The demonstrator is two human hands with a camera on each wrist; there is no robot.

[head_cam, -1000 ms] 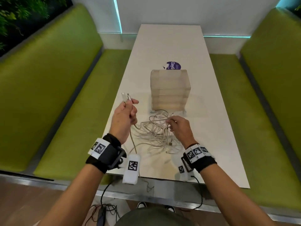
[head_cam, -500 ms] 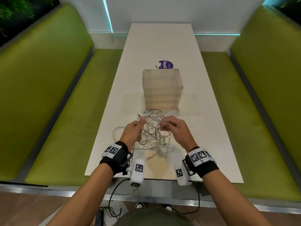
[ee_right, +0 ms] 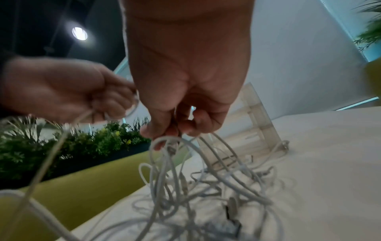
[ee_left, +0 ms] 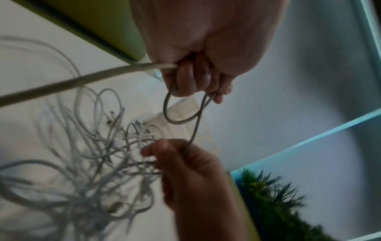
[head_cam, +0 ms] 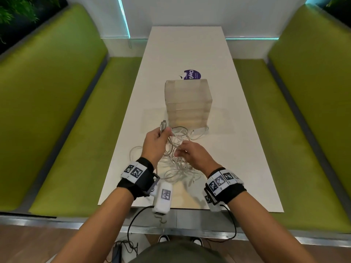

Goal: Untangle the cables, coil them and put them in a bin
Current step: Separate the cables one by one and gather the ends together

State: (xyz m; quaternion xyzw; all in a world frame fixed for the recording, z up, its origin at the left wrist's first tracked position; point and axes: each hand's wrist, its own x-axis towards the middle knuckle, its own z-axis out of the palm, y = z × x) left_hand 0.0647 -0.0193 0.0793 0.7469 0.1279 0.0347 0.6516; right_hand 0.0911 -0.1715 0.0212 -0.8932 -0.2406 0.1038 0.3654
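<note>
While the left hand (head_cam: pixel 156 141) grips a looped cable end (head_cam: pixel 163 126), the right hand (head_cam: pixel 191 155) pinches strands of the white cable tangle (head_cam: pixel 175 168) at the clear bin's (head_cam: pixel 188 103) six o'clock.

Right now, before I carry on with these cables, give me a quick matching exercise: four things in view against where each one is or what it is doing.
Things:
1. left hand
2. right hand
3. clear bin
4. purple sticker

States:
a. stands on the table beyond the cable tangle
b. lies flat on the table behind the bin
c. grips a looped cable with its plug end sticking up
d. pinches strands lifted from the tangle

Pairs: 1-c, 2-d, 3-a, 4-b
</note>
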